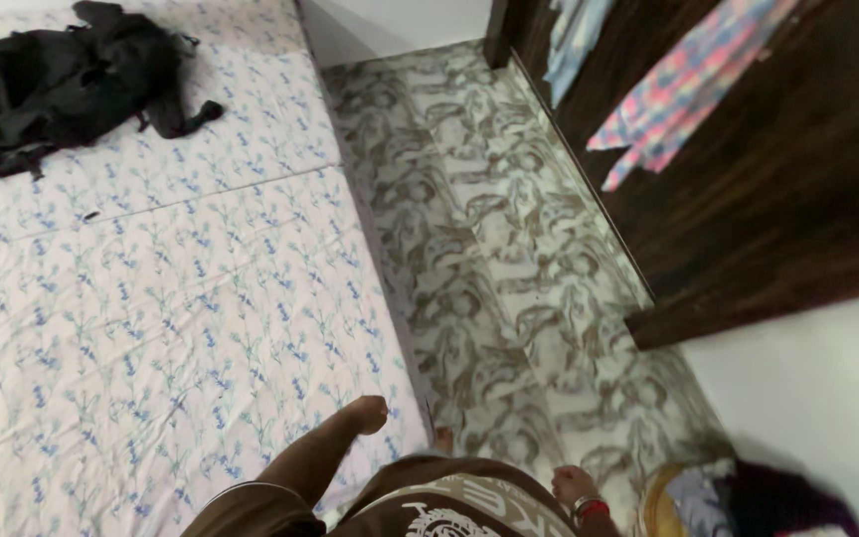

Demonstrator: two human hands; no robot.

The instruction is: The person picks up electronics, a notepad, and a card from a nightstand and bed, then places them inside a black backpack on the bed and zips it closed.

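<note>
My left hand [370, 413] is curled into a fist and holds nothing. It hangs over the near edge of the bed [151, 298], which has a white sheet with small blue flowers. My right hand [573, 485] hangs low by my hip with a red band at the wrist. Its fingers are curled under and partly hidden, and nothing shows in it. A black garment [62, 85] lies crumpled at the far left corner of the bed, well away from both hands.
A marbled grey and white floor [489, 229] runs between the bed and a dark wooden wardrobe [777, 199]. Over the wardrobe hang a pink and blue checked cloth [683, 89] and a light blue cloth [574, 35]. A basket of clothes [748, 497] sits at the bottom right by a white wall.
</note>
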